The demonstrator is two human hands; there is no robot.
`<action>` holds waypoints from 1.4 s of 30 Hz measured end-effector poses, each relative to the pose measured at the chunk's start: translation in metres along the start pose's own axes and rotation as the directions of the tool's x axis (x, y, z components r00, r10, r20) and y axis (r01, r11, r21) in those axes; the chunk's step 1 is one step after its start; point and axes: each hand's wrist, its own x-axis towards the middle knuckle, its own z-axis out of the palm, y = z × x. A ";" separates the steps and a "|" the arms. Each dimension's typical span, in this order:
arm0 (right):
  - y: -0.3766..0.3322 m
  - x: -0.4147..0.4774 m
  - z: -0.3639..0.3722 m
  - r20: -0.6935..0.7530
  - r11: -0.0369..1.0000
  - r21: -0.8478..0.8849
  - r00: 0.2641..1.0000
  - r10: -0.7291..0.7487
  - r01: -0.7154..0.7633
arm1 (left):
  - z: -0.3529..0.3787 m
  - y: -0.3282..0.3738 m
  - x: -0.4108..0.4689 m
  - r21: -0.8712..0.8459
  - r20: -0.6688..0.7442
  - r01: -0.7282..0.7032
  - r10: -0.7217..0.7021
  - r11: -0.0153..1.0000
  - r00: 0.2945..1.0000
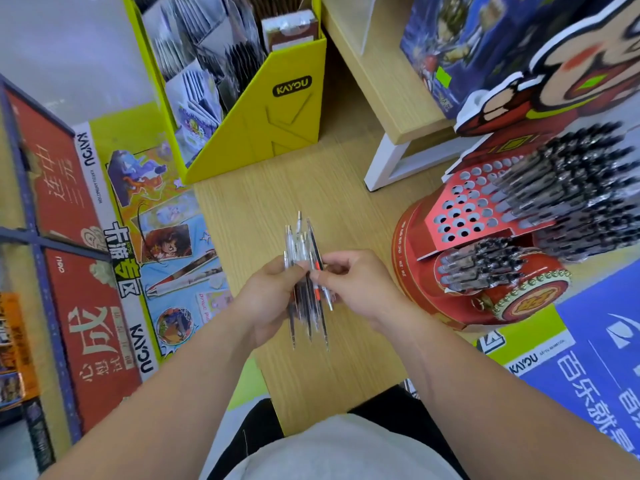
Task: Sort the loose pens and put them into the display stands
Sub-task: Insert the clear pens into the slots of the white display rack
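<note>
A bundle of several loose pens (pixel 306 251), clear and dark barrels plus one with an orange band, is held upright-ish over the wooden table (pixel 277 202). My left hand (pixel 268 299) grips the bundle from the left. My right hand (pixel 353 282) pinches pens on the bundle's right side with thumb and fingers. To the right stands a red drum-shaped display stand (pixel 460 216) with a panel of round holes, its left holes bare and its right part packed with black-capped pens (pixel 568 181).
A yellow KAYOU card box (pixel 277 126) stands at the back of the table. A red and yellow display board (pixel 93 258) lies left. A wooden shelf riser (pixel 388 109) and blue boxes (pixel 467 46) sit back right. A blue sign (pixel 588 358) lies near right.
</note>
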 end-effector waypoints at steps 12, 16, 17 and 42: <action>-0.048 -0.041 0.033 -0.092 0.998 0.061 0.996 -0.016 0.022 | -0.033 0.027 -0.031 0.057 0.159 -0.039 0.030 0.998 0.987; -0.058 -0.046 0.036 -0.200 0.996 0.082 0.980 -0.016 0.033 | -0.035 0.033 -0.041 0.066 0.263 -0.035 0.017 0.997 0.965; -0.060 -0.046 0.036 -0.235 0.995 0.087 0.972 -0.017 0.039 | -0.035 0.035 -0.043 0.058 0.274 -0.024 0.007 0.998 0.962; -0.067 -0.151 -0.154 -0.145 0.899 0.086 0.898 -0.415 0.429 | 0.146 0.029 -0.118 -0.355 -0.089 -0.239 0.222 0.904 0.971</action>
